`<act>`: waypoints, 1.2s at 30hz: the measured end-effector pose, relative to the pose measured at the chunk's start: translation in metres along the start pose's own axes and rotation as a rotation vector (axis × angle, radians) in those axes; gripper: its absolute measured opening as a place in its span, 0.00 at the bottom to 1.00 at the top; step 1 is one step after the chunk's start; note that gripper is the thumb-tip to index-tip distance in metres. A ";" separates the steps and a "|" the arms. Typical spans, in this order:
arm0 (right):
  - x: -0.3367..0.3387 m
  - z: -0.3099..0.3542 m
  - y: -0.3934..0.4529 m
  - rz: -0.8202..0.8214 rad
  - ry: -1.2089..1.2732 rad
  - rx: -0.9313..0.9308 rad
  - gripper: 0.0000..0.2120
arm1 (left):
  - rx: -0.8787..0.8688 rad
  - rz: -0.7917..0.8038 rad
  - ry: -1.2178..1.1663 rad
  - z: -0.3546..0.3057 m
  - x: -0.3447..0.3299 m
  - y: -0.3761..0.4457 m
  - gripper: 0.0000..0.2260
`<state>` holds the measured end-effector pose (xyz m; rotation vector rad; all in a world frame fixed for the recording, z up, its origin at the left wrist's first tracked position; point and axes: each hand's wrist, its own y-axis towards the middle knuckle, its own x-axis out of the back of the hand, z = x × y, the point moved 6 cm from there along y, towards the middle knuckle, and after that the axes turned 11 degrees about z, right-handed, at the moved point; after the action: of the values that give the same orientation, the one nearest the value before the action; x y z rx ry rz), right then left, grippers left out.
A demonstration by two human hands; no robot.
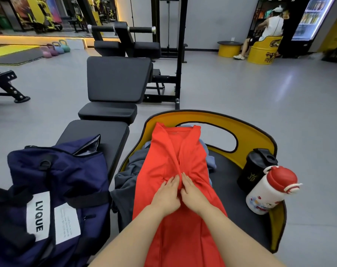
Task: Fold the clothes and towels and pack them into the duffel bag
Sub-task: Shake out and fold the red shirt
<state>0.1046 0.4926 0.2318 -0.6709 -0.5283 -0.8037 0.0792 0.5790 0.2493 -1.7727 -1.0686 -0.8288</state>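
Crowding the seat: a white bottle with a red cap (268, 191) leaned at the right edge of the seat pad, touching a black shaker (257, 168) just behind it; grey and blue clothes (125, 180) lay bunched under and left of the red garment.
Bag: a navy duffel bag (53, 182) sat on the black bench (107, 135) to the left, its top flap open, a white LVQUE label facing up.
Surface: a black seat pad ringed by a yellow backrest (250, 135) with a cut-out handle.
Room: a gym with grey floor, another padded bench (117, 79) beyond, kettlebells (55, 48) by the far mirror, a seated person (268, 29) near a lit fridge.
Red garment: the red garment (175, 170) lay stretched lengthwise away from the person, over the pile.
Hands: the left hand (166, 195) and right hand (192, 191) rested side by side at its middle, fingers curled, pinching a raised ridge of red cloth between them.
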 end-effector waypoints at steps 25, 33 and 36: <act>-0.067 -0.085 -0.162 -0.153 -0.283 -0.426 0.24 | 0.426 -0.066 -0.196 0.042 -0.113 -0.135 0.19; -0.082 -0.081 -0.162 -0.267 -0.275 -0.421 0.12 | 0.383 -0.172 -0.204 0.028 -0.119 -0.137 0.08; -0.082 -0.074 -0.164 -0.333 -0.222 -0.374 0.09 | 0.335 -0.267 -0.250 0.020 -0.118 -0.143 0.07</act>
<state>-0.0599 0.3945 0.1831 -1.0417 -0.7109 -1.1649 -0.0971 0.5942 0.1892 -1.4933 -1.5378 -0.5492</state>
